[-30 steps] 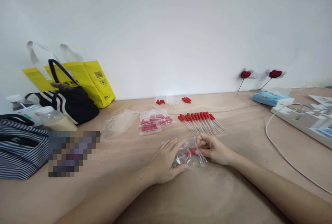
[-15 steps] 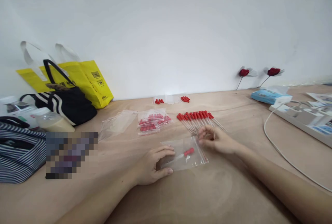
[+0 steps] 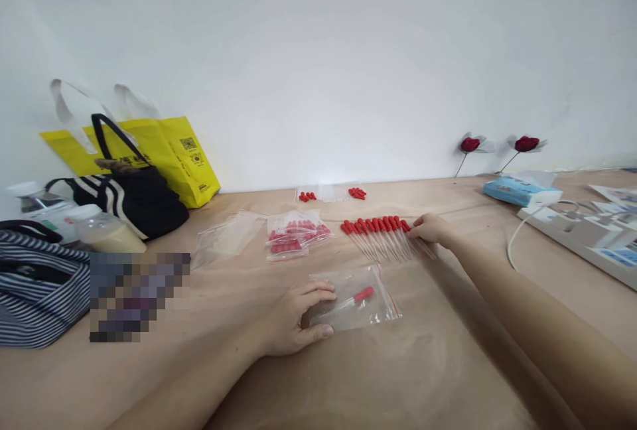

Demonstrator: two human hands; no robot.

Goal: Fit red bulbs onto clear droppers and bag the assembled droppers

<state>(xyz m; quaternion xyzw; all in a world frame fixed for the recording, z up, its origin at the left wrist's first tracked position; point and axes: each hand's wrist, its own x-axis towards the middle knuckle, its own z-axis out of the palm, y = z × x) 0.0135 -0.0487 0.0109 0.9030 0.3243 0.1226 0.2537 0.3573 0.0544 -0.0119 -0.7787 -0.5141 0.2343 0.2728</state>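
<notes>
A clear zip-lock bag (image 3: 378, 307) lies flat in front of me with one red-bulbed dropper (image 3: 364, 294) inside, its glass tube pointing left. My left hand (image 3: 303, 317) holds the bag's left end against the table, fingers on the upper side and thumb at the lower corner. Beyond the bag, a row of red-bulbed glass droppers (image 3: 383, 224) fans out with the bulbs away from me. At the row's right end my right hand (image 3: 428, 229) pinches the last dropper near its bulb; the fingertips are partly hidden.
Filled bags of red bulbs (image 3: 293, 237) are stacked left of the row, beside flat bags (image 3: 231, 237). Two small bulb piles (image 3: 357, 193) lie by the wall. A yellow bag (image 3: 194, 174), black bag (image 3: 149, 201) and bottle (image 3: 112, 234) stand left; tissues (image 3: 517, 190) and a power strip (image 3: 582, 244) right.
My right hand has moved from the zip-lock bag's right edge up and right to the end of the dropper row. My left hand stays on the bag.
</notes>
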